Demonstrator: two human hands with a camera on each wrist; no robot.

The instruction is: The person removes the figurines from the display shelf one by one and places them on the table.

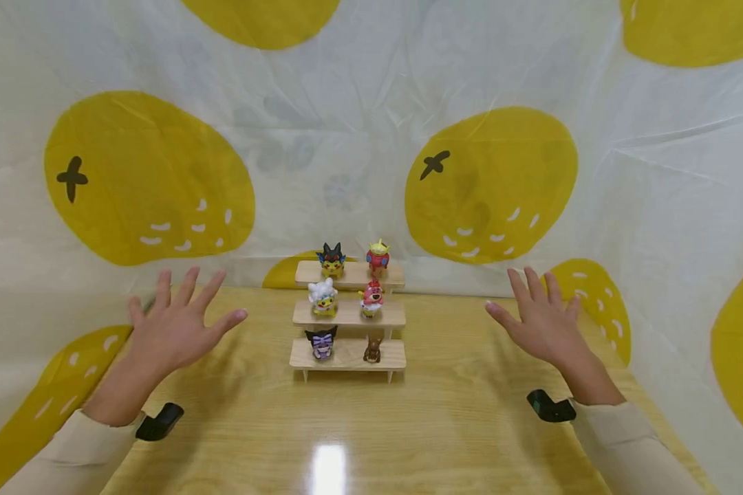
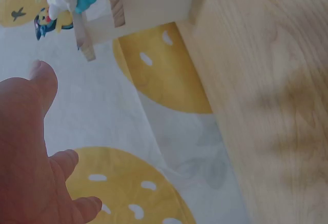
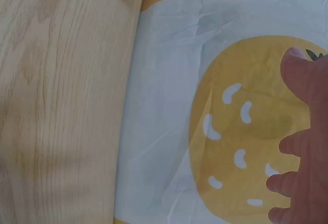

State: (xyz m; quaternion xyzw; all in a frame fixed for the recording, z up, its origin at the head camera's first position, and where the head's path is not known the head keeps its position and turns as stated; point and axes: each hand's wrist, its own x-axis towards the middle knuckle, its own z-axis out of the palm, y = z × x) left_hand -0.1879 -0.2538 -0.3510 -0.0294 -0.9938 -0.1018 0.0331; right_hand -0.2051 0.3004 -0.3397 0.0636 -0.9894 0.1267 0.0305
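Both hands are held up with fingers spread, touching nothing: the left hand (image 1: pixel 176 330) left of a small three-step wooden stand (image 1: pixel 348 354), the right hand (image 1: pixel 547 330) to its right. On the top step are a black-eared yellow figure (image 1: pixel 331 261) and a red figure with a yellow top (image 1: pixel 378 258). The middle step bears a white-hooded figure (image 1: pixel 323 298) and a pink-and-red one (image 1: pixel 372 300). A purple figure with black ears (image 1: pixel 322 344) and a brown one (image 1: pixel 373 350) stand on the lowest step. The left wrist view shows the stand beyond the left hand (image 2: pixel 31 147).
The stand is on a wooden table (image 1: pixel 272 440), near its back edge. Behind and along both sides hangs a pale cloth (image 1: pixel 340 103) with large yellow fruit prints. A dark strap piece (image 1: pixel 159 422) is at the left wrist, another (image 1: pixel 551 406) at the right.
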